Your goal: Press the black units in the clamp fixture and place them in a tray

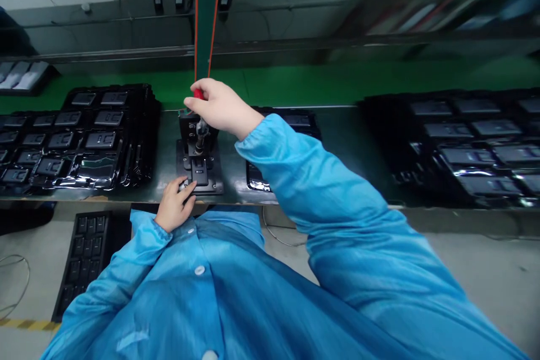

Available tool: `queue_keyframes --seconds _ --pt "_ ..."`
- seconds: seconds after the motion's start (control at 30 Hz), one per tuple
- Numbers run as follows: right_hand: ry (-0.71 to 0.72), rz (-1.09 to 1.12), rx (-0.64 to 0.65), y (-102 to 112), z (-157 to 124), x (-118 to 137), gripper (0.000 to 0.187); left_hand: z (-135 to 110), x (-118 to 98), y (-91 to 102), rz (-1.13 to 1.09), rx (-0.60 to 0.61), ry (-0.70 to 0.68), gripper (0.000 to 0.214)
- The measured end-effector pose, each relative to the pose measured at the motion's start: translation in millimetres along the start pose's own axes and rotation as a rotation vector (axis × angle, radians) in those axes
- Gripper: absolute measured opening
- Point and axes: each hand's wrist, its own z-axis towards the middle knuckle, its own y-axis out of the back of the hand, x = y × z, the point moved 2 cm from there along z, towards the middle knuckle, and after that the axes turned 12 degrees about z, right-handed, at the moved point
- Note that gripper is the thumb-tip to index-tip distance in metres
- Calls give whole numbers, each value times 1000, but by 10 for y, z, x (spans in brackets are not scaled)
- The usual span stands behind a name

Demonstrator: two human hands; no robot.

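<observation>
A small black toggle-clamp press stands on the bench's dark green surface, in front of my body. My right hand is closed round its red-tipped lever handle at the top. Under the clamp's plunger, a flat black plastic part sits in the fixture's base. My left hand rests at the fixture's front left, fingers stretched and apart, their tips touching the near edge of the part or base. Which of these they touch, I cannot tell. Behind my right forearm, a black tray with similar parts is partly hidden.
Stacked black trays with black parts stand on the left. More tray stacks lie at the right. A green upright with orange edges rises behind the press. Below the bench's left side is a tray of black pieces.
</observation>
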Motion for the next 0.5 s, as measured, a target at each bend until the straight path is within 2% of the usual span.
queue_keyframes --seconds 0.07,0.17,0.23,0.3,0.37,0.4,0.43,0.5 --pt "73 210 -70 -60 -99 107 25 -22 -24 53 -24 -28 42 39" --pt "191 462 -98 -146 -458 353 37 21 -89 244 -75 -184 123 27" --pt "265 477 -113 -212 -752 458 45 130 -162 455 -113 -306 151 21" --pt "415 417 -98 -294 -1014 463 47 316 -267 724 -166 -436 132 18" --pt "607 341 -63 -377 -1206 369 44 568 -410 1014 -261 -569 34 21" --pt "676 308 -53 -411 -1270 297 42 713 -494 1144 -318 -594 -48 27" --pt "707 282 -48 -437 -1312 217 40 863 -585 1251 -369 -568 -151 33" --pt "624 216 -2 -480 -1340 60 40 1144 -765 1373 -432 -408 -364 40"
